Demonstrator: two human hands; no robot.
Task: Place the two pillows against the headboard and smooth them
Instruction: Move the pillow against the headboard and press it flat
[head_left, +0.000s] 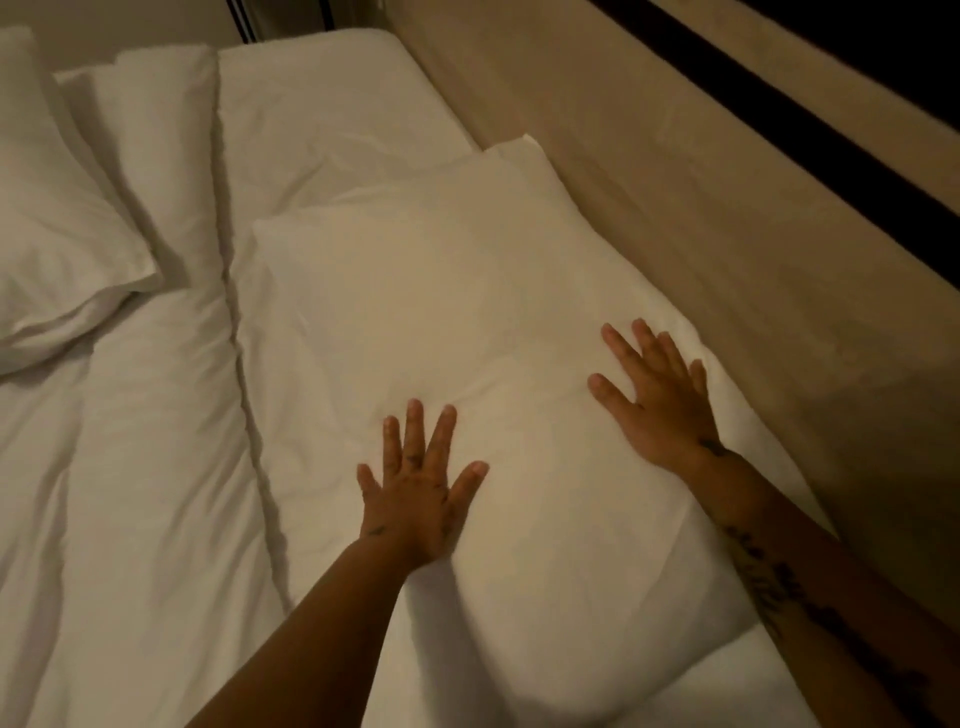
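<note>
A white pillow (441, 291) lies flat on the bed, its long right edge against the beige padded headboard (701, 197). My left hand (415, 483) rests flat on its near middle with fingers spread. My right hand (654, 395) presses flat on the pillow close to the headboard, fingers apart. Neither hand grips anything. A second white pillow (52, 218) lies at the far left, on the duvet and away from the headboard.
A white duvet (150, 415) with a folded edge covers the left of the bed. Bare white sheet (322, 114) shows beyond the near pillow. A dark strip (831, 140) runs above the headboard.
</note>
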